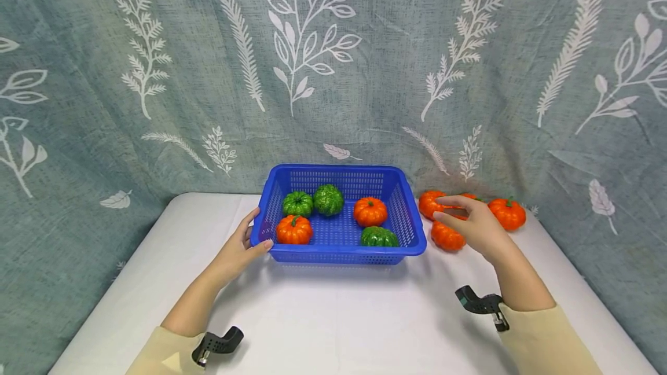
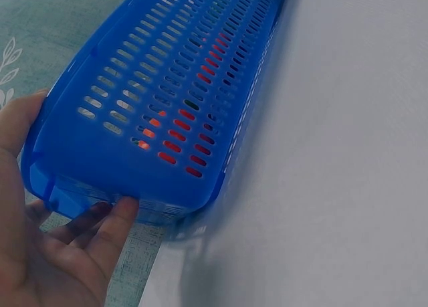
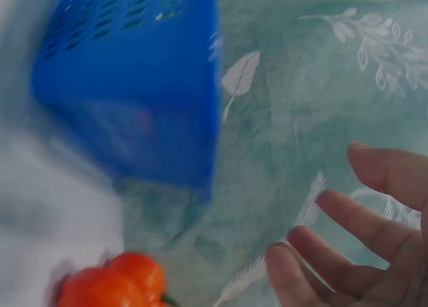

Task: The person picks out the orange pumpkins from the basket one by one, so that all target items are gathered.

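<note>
A blue perforated basket (image 1: 339,250) holds two orange pumpkins (image 1: 294,230) and several green ones (image 1: 328,199). The left hand (image 1: 237,253) grips the basket's left end, thumb near the front corner; in the left wrist view, that hand (image 2: 73,247) has its fingers against the basket's end wall (image 2: 134,166). Above the orange pumpkins (image 1: 448,236) to the basket's right hovers the right hand (image 1: 482,227), its fingers spread and holding nothing. In the right wrist view, the right hand (image 3: 361,240) is apart from the basket (image 3: 134,106) and a pumpkin (image 3: 110,283).
Another orange pumpkin (image 1: 507,214) sits at the table's back right, beyond the right hand. The white table (image 1: 333,317) meets a green leaf-patterned curtain (image 1: 365,62) at the back and sides.
</note>
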Demonstrator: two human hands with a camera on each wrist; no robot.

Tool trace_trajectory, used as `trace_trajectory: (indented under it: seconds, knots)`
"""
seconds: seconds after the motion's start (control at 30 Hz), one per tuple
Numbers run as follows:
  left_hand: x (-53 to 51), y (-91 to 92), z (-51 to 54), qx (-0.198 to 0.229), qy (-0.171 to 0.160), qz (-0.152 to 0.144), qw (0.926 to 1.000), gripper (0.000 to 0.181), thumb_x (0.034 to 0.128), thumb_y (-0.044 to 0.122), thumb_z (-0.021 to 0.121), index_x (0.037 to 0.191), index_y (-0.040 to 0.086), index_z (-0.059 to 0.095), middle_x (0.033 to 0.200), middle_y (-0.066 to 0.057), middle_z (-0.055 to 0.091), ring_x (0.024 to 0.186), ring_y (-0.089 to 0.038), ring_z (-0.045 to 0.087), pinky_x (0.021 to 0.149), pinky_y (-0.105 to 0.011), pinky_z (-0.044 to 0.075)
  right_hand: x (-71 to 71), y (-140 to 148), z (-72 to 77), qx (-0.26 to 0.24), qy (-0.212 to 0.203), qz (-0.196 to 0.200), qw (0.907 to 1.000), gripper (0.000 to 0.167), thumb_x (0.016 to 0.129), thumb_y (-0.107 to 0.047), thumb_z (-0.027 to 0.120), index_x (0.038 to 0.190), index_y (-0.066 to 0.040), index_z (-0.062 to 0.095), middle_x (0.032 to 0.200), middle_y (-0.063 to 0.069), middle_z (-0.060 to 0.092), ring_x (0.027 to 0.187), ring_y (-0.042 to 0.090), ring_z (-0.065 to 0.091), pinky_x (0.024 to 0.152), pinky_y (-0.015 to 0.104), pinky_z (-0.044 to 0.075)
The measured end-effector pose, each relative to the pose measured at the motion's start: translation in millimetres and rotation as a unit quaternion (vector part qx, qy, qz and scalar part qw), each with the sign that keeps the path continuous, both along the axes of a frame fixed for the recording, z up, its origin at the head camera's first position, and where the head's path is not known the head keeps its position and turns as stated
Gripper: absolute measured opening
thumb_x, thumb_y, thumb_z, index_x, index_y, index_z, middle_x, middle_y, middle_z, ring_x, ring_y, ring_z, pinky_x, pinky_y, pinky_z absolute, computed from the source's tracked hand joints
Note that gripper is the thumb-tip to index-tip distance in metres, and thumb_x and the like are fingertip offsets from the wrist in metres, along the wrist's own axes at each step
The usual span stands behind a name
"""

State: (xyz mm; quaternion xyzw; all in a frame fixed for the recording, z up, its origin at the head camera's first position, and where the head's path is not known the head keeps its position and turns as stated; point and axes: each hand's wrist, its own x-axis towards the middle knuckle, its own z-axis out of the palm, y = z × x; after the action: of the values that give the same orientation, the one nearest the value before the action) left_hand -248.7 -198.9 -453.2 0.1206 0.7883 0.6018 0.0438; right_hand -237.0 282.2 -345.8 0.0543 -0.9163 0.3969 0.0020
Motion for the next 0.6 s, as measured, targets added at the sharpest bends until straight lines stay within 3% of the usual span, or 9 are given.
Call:
trace_trajectory:
  seconds: [0.23, 0.4, 0.6]
  knots:
    - [-0.3, 0.4, 0.3, 0.001, -0.002, 0.001, 1.0000, 0.087, 0.0983, 0.014, 0.065, 0.162, 0.016, 0.006, 0.153, -0.029, 0.035, 0.136, -0.043, 0.044, 0.111, -0.053, 0.037, -12.4, -26.1, 20.1, 0.007, -0.017, 0.069, 0.9974, 0.052, 0.098, -0.038, 0.065, 0.140, -0.008, 0.057, 0.131, 0.018, 0.062, 0.117, 0.035, 0.061, 0.099, 0.053, 0.050]
    - [0.8, -0.6, 1.2, -0.001, -0.004, 0.001, 1.0000, 0.087, 0.0986, 0.016, 0.065, 0.162, 0.017, 0.005, 0.155, -0.028, 0.033, 0.138, -0.043, 0.042, 0.111, -0.053, 0.036, -33.7, -46.2, 28.0, 0.007, -0.029, 0.111, 0.9934, 0.048, 0.100, -0.034, 0.063, 0.140, -0.008, 0.057, 0.139, 0.020, 0.057, 0.121, 0.037, 0.058, 0.101, 0.055, 0.048]
    - [1.1, 0.6, 1.8, -0.004, -0.008, 0.000, 1.0000, 0.086, 0.0989, 0.015, 0.064, 0.162, 0.018, 0.006, 0.155, -0.027, 0.033, 0.139, -0.042, 0.041, 0.112, -0.053, 0.035, -61.7, -63.7, 28.1, 0.045, -0.044, 0.134, 0.9889, 0.043, 0.101, -0.029, 0.060, 0.139, -0.008, 0.057, 0.139, 0.021, 0.055, 0.127, 0.040, 0.052, 0.104, 0.055, 0.045]
